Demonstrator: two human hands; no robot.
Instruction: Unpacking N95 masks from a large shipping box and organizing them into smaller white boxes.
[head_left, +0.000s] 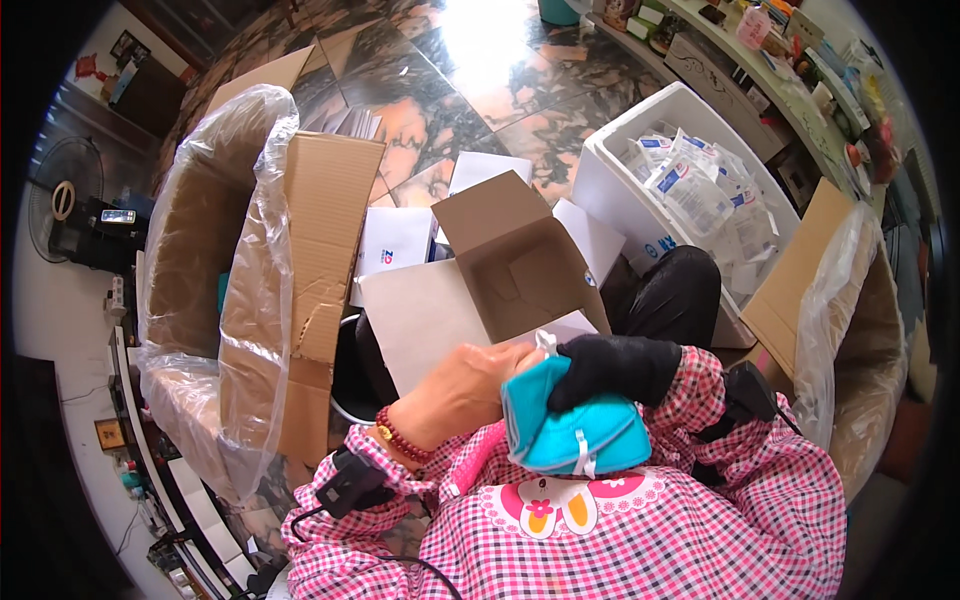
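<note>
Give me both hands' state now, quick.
Left hand: bare, closed on the teal mask stack.
Right hand: black-gloved, closed on the same stack.

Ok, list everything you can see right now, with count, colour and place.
teal folded masks: a small stack, teal with white straps, held at the chest
small carton: one, brown, open, on the lap
white foam box: one, right of centre, full of white sachets
bag-lined cartons: two, brown with clear plastic, one far left, one far right
fan: one, dark, far left
marble floor: reddish-grey, top
left hand: bare, red bead bracelet, on the masks
right hand: black glove, gripping the masks
</note>
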